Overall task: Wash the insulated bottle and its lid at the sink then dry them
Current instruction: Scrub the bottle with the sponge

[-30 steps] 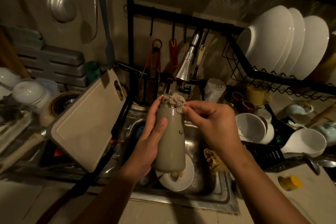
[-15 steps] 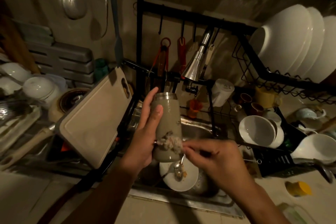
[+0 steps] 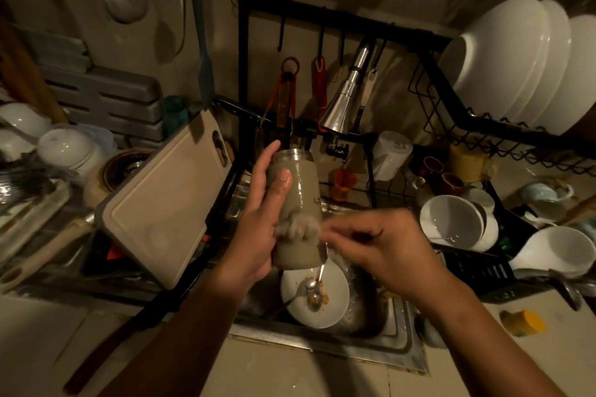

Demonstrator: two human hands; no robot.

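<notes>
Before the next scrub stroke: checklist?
1. Left hand grip on bottle: ok, thumb across its front.
2. Rag on bottle: ok, right hand pinches it against the lower body; blurred.
3. Bottle over sink: ok, above the plate.
4. Lid off: ok, steel mouth bare.
5. Lid located: cannot tell.
6. Water at tap: cannot tell, no stream visible.

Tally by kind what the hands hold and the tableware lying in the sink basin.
Bottle: 1
Scrubber: 1
Plate: 1
Spoons: 2
Total: 5
</notes>
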